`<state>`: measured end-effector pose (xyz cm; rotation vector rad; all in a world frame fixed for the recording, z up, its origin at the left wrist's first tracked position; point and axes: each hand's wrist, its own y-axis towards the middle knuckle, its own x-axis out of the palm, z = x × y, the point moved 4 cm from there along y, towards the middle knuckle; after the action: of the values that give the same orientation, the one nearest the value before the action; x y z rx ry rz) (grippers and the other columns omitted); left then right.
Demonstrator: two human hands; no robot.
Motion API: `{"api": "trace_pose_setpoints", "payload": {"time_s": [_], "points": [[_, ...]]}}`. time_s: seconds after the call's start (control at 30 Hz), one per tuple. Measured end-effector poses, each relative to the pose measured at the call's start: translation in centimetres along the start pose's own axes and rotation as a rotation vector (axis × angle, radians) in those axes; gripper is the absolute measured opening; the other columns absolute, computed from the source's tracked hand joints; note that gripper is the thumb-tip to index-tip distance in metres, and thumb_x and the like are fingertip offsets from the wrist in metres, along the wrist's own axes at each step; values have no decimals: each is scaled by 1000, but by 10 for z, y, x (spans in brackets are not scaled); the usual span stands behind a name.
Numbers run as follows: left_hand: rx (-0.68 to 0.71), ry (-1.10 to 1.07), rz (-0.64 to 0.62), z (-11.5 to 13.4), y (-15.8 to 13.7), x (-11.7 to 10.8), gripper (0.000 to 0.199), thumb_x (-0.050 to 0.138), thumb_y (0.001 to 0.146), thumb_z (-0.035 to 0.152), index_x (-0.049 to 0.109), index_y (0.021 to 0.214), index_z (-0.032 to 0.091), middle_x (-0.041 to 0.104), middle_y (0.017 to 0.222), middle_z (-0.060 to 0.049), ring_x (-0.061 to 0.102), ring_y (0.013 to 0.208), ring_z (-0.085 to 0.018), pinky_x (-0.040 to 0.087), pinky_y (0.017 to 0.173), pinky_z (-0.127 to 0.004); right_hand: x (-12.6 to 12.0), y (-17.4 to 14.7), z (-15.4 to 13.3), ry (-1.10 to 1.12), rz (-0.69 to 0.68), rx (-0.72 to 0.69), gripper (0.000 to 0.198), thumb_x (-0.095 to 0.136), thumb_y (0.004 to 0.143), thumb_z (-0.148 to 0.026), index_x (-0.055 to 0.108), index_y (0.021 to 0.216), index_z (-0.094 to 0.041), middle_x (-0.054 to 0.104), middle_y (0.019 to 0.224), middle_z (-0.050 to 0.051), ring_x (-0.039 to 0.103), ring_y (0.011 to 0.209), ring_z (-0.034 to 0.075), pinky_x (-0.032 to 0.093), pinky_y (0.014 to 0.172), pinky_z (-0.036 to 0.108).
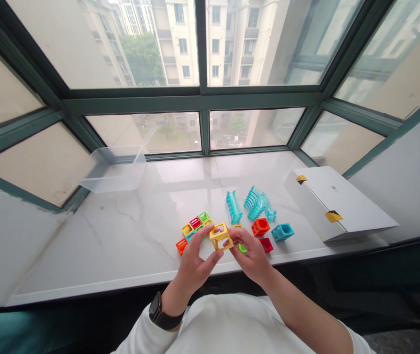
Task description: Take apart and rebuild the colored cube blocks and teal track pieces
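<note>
Between my two hands, raised over the sill's front part, is a yellow hollow cube block [221,236] with round openings. My left hand [194,260] grips its left side, and my right hand [251,253] has its fingers on the right side. Behind the left hand lies a cluster of coloured blocks [195,222], in red, green, yellow, blue and orange, partly hidden by that hand. Right of my right hand are an orange block [260,226], a red block [266,245] and a blue block [283,231]. A green piece [242,248] shows partly behind the right fingers.
Clear turquoise track pieces [234,206] and curved ones [256,202] lie farther back on the white marble sill [129,241]. A transparent plastic bin [116,169] stands at the back left. On the right is a white box [343,201] with yellow-black tabs. Windows [202,103] enclose the sill.
</note>
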<state>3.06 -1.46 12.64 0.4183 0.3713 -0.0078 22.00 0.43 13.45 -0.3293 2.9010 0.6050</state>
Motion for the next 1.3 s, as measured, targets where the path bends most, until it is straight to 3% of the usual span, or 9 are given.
{"api": "trace_pose_setpoints", "payload": {"time_s": [0.13, 0.37, 0.6, 0.83, 1.07, 1.3], "points": [[111, 77, 68, 12, 3, -6, 50, 77, 92, 36, 57, 138, 29, 71, 130, -10, 70, 121, -28, 59, 106, -48, -4, 0, -9, -50, -16, -80, 17, 59, 104, -26, 66, 118, -25, 68, 133, 11, 69, 118, 24, 64, 87, 34], [185, 165, 96, 21, 6, -4, 45, 77, 93, 34, 58, 135, 31, 72, 124, -8, 70, 119, -27, 60, 104, -46, -9, -5, -13, -181, 5, -217, 46, 58, 101, -17, 55, 144, -33, 56, 148, 12, 65, 124, 25, 66, 88, 38], [229, 181, 80, 21, 5, 2, 43, 72, 96, 28, 57, 137, 31, 71, 125, -8, 70, 118, -25, 61, 101, -46, -13, -4, -9, -302, -52, -240, 39, 60, 99, -15, 64, 133, -33, 61, 143, 10, 67, 125, 26, 62, 104, 45], [297, 179, 74, 29, 5, 5, 48, 77, 93, 30, 59, 137, 32, 74, 121, -7, 72, 113, -26, 61, 99, -45, -11, -8, 2, -381, -35, -272, 34, 63, 96, -15, 66, 126, -31, 68, 134, 9, 67, 127, 26, 61, 105, 43], [141, 130, 29, 24, 5, 8, 52, 84, 87, 38, 62, 133, 30, 74, 121, -7, 73, 110, -26, 63, 92, -41, -14, -9, 1, -396, -47, -267, 44, 68, 97, -21, 61, 139, -33, 64, 135, 10, 65, 129, 28, 61, 105, 45], [-96, -193, -42, 10, 2, 21, 55, 83, 87, 41, 60, 135, 27, 70, 128, -11, 71, 113, -26, 62, 97, -41, -20, -10, -4, -396, 17, -288, 58, 68, 98, -21, 53, 152, -38, 64, 138, 8, 66, 127, 28, 61, 105, 45]]}}
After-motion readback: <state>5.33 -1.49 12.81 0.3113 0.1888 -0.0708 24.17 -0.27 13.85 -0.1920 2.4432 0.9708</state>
